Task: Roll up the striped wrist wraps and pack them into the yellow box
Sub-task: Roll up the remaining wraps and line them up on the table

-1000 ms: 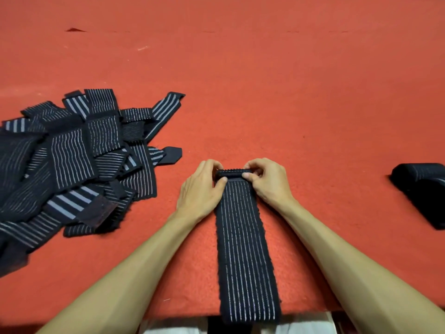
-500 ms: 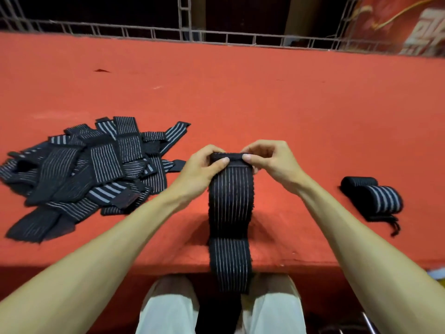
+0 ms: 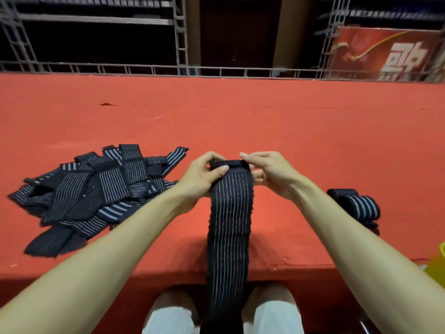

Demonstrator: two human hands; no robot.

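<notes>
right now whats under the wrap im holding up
The wrap hangs from the left hand and right hand over the red table cover; whatever lies beneath it is covered. Its tail drops between the knees, end unseen.

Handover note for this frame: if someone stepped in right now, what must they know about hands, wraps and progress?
Both the left hand and right hand pinch the rolled-over top end of one striped wrap, held above the red table; its tail hangs over the near edge.
The unrolled pile lies at left; rolled wraps at right.
A yellow corner at the right border may be the box.
Done: this roll barely started. Left: finish it, roll the pile, pack everything.
</notes>
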